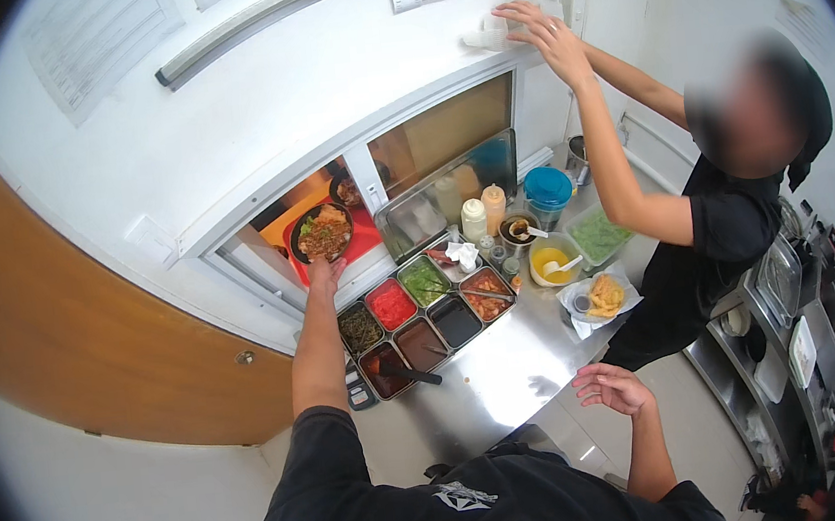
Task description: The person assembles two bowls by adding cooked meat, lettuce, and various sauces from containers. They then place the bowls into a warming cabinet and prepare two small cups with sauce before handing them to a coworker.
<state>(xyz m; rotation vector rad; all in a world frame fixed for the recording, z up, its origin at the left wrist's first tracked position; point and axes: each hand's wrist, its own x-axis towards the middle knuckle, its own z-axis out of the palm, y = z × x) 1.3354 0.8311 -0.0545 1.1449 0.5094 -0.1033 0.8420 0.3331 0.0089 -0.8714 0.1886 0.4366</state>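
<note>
My left arm reaches into the serving window. There my left hand (323,272) grips the near side of a dark bowl (321,233) filled with rice, chopped meat and some greens. A red tray (368,243) lies beyond the window frame, around and beneath the bowl in this view; whether they touch I cannot tell. Over the counter's near edge hovers my right hand (616,388), bent at the wrist, fingers loosely apart and nothing in them. The basket of fried food (604,296) on white paper is the nearest item beyond it.
Metal pans of toppings and sauces (392,305) line the steel counter (489,379), with a black-handled ladle (410,372). Squeeze bottles (474,219), a yellow sauce tub (553,259) and a blue-lidded container (548,191) stand behind. At right, a co-worker (677,236) reaches toward stacked cups (488,37).
</note>
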